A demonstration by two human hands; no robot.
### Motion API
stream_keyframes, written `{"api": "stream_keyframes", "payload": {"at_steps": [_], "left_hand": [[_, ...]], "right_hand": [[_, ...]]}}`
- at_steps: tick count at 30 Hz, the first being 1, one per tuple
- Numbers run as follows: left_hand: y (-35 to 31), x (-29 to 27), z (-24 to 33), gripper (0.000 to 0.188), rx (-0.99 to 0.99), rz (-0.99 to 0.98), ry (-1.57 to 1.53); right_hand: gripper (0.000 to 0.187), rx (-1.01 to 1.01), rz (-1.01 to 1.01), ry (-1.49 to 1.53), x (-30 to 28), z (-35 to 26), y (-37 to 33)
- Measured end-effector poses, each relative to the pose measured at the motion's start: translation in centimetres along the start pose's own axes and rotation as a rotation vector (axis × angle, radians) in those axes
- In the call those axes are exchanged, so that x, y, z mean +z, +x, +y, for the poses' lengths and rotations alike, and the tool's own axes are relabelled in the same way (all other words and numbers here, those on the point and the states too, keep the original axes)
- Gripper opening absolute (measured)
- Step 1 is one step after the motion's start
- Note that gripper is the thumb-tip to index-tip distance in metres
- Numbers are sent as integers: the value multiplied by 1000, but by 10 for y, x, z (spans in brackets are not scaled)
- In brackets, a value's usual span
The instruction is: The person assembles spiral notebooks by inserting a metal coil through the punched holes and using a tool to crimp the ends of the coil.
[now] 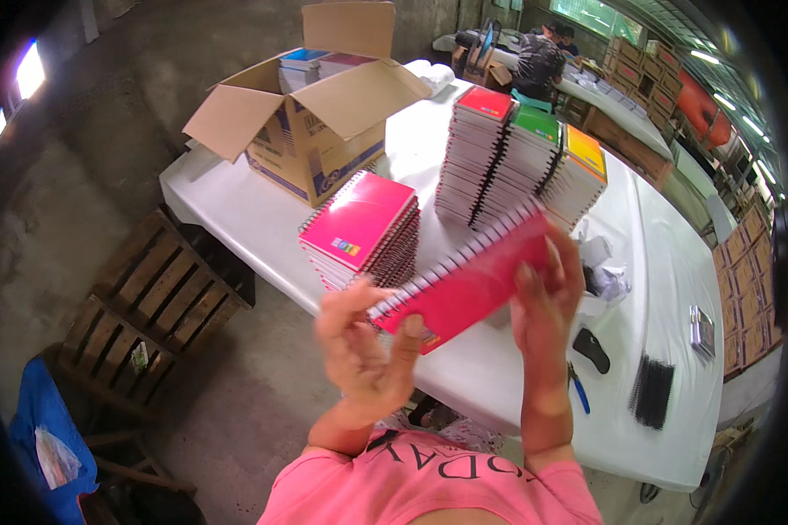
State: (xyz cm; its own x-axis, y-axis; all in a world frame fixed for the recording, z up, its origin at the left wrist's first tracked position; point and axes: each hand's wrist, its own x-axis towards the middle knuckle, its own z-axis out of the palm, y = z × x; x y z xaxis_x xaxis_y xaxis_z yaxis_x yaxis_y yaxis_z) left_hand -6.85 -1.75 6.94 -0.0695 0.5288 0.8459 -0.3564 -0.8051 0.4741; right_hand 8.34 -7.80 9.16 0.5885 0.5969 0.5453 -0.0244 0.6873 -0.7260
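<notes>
A pink spiral notebook (473,284) is held up in front of me, tilted, its coil along the upper left edge. My left hand (368,337) grips its lower left corner between thumb and fingers. At the other end my right hand (545,297) clasps the notebook, thumb on the cover. Just beyond, a stack of pink spiral notebooks (362,223) stands on the white-covered table (263,236). Taller stacks rise behind the held one, topped by a red notebook (486,102), a green notebook (537,123) and a yellow notebook (585,150).
An open cardboard box (311,144) with notebooks inside sits at the far left of the table. On the right lie pliers (580,388), a black pouch-like object (592,350), black binding coils (651,391) and crumpled plastic (608,276). A wooden slatted chair (153,306) stands left; people work farther back.
</notes>
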Motion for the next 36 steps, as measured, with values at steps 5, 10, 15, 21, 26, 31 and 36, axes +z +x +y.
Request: {"api": "stream_keyframes", "payload": {"at_steps": [5, 10, 15, 21, 26, 31, 36], "left_hand": [[43, -54, -35, 57, -209, 121, 268], [34, -69, -75, 51, -544, 52, 162], [28, -57, -95, 59, -537, 115, -14], [28, -55, -94, 63, -508, 73, -37], [35, -39, -92, 61, -442, -14, 140], [32, -35, -112, 69, -384, 161, 125], [37, -21, -109, 84, -510, 386, -319]], "right_hand": [[46, 261, -42, 385, 40, 28, 85], [40, 131, -249, 406, 48, 56, 168], [39, -2, -949, -292, 94, 60, 167], [44, -494, -1070, -787, 118, 82, 120], [39, -3, -377, -549, 37, 108, 107], [40, 96, -118, -282, 55, 136, 53], [37, 50, 69, -244, 70, 136, 46]]}}
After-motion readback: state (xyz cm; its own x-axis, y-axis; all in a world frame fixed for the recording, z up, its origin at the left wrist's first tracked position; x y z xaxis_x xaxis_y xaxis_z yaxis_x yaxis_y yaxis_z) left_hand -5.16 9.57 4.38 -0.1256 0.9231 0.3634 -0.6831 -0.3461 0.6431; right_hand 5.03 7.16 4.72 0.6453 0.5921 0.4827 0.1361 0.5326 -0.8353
